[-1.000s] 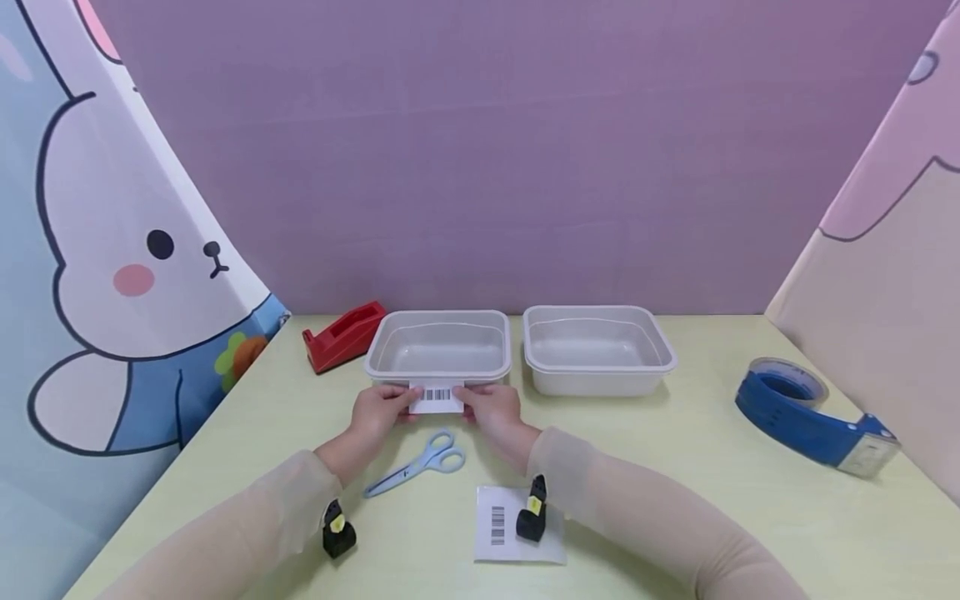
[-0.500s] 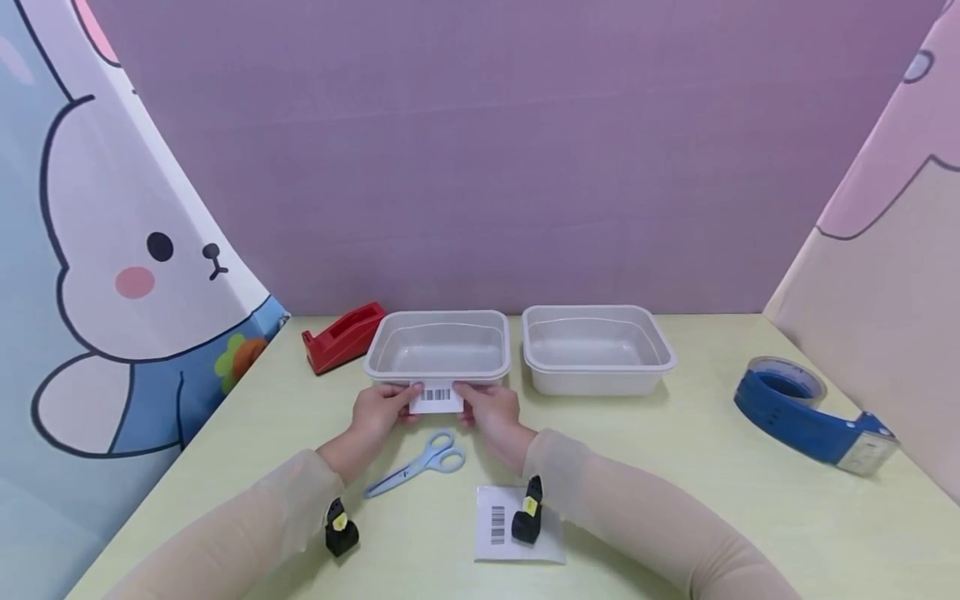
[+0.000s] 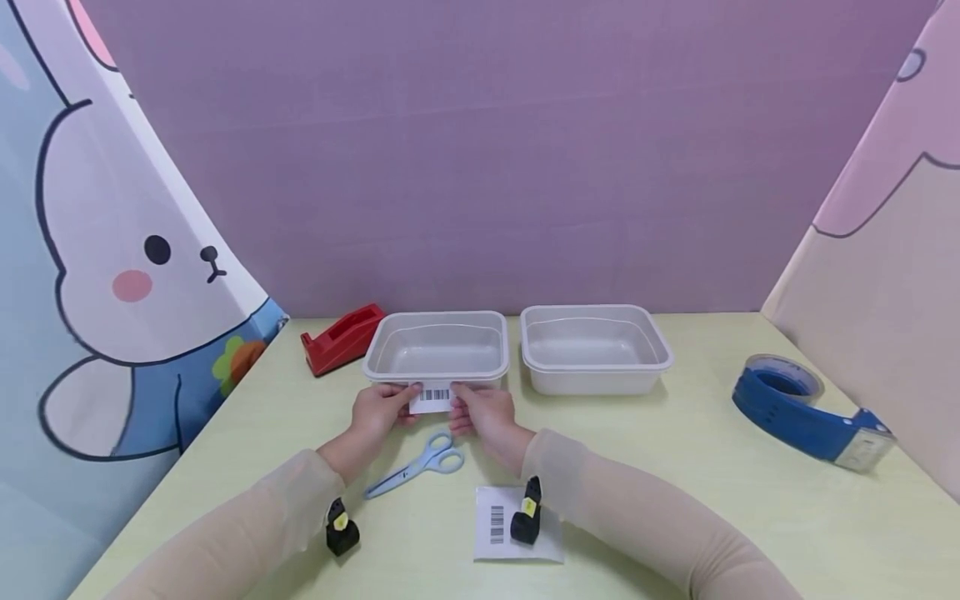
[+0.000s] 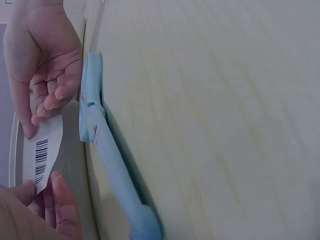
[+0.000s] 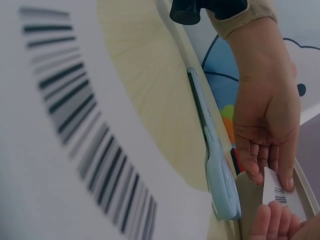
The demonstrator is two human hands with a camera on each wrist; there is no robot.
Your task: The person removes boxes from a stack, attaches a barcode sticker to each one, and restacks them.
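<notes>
A white barcode label is stretched between both hands at the front of the left white plastic container. Its left edge is pinched between thumb and fingers of my left hand. Thumb and fingertips of my right hand pinch the right edge. In the left wrist view the label bends a little and stands close to the container wall; whether it touches there I cannot tell. Light blue scissors lie on the table just below the hands.
Beside the left container stands a second white container. A red tape dispenser is at the back left, a blue tape dispenser with a tape roll at the right. A sheet with a barcode lies under the right wrist camera.
My right thumb and fingers have shifted slightly left, covering more of the label's right end. My left hand keeps its grip in nearly the same spot. The containers and scissors stay put.
</notes>
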